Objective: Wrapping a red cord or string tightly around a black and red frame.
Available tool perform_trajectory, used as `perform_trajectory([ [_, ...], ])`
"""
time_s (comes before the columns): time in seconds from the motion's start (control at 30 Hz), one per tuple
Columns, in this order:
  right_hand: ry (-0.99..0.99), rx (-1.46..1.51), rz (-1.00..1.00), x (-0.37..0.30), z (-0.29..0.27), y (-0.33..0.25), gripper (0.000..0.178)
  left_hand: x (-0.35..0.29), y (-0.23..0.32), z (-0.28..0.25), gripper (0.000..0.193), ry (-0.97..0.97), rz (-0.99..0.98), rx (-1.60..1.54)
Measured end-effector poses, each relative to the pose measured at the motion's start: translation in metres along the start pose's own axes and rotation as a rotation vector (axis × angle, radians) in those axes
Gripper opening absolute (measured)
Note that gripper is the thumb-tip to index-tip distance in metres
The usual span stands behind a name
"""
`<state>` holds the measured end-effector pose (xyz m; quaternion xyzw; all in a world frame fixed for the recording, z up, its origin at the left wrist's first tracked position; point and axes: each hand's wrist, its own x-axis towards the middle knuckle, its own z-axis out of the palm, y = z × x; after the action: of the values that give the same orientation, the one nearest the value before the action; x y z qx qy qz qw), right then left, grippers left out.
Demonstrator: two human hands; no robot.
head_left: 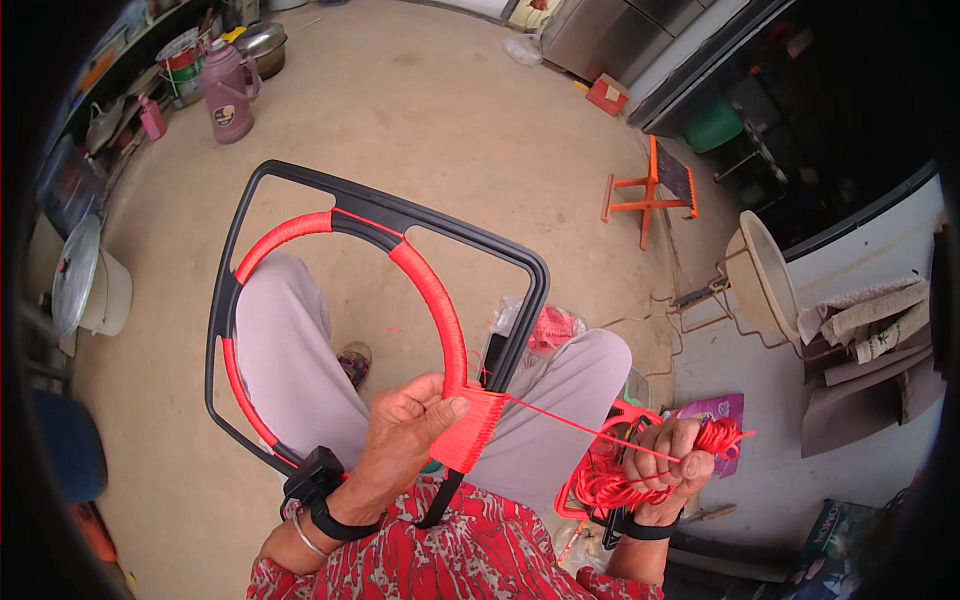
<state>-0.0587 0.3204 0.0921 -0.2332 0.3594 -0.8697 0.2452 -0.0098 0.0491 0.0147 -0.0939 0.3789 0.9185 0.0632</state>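
Red cord pulled straight.
The black frame is over the lap. The left hand pinches the cord on it; the right hand makes a fist around more. If the left thumb slips, the cord could loosen.

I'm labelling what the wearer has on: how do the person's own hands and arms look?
Both the left hand and right hand are ungloved. Each wrist has a black strap; the left also carries a black boxy device and a thin pale bangle. The sleeves are red with a greyish pattern.
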Motion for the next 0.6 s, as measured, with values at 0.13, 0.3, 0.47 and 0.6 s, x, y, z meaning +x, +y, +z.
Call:
perform_trajectory([
  [0.13,0.067,0.093,-0.02,-0.005,0.001,0.003,0.024,0.0,0.001,0.002,0.028,0.032,-0.013,-0.033],
  [0.3,0.069,0.158,-0.024,0.002,0.019,0.012,0.024,0.001,-0.005,0.0,0.029,0.084,0.006,-0.042],
  [0.47,-0.166,0.179,-0.008,0.023,0.03,0.018,0.023,-0.002,-0.006,0.001,0.024,0.093,0.013,-0.028],
  [0.6,-0.071,0.117,-0.008,0.022,0.014,0.021,0.022,-0.003,-0.009,-0.014,0.019,0.169,0.083,-0.065],
])
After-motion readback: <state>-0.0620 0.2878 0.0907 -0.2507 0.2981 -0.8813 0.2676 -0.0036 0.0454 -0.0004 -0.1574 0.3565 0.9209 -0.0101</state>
